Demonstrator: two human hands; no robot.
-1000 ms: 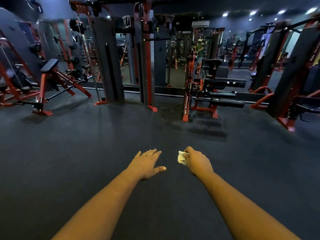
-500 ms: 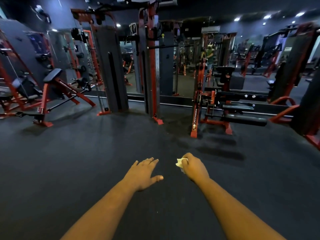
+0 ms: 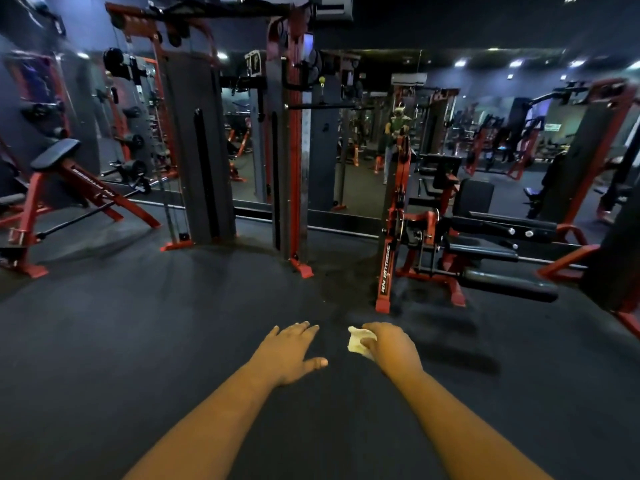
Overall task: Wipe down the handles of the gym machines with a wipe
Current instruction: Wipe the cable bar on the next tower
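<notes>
My right hand [image 3: 391, 348] grips a crumpled white wipe [image 3: 356, 342], which sticks out on its left side. Beside it my left hand [image 3: 291, 351] is held out flat with straight fingers and holds nothing. Both arms reach forward over the dark rubber floor [image 3: 138, 341]. Ahead stands a red and black cable machine [image 3: 291, 150] with a black horizontal bar [image 3: 325, 106] at about head height. To its right is a red leg machine [image 3: 433, 244] with black padded rollers [image 3: 509, 284]. Neither hand touches any machine.
A red incline bench [image 3: 55, 188] with a barbell stands at the left. Another red-framed machine [image 3: 616, 237] fills the right edge. A wall mirror [image 3: 363, 150] behind the machines reflects the gym and a person. Dark floor lies between me and the machines.
The view has moved forward and the machines appear closer and larger. Both hands keep the same pose, the wipe still in my right hand.
</notes>
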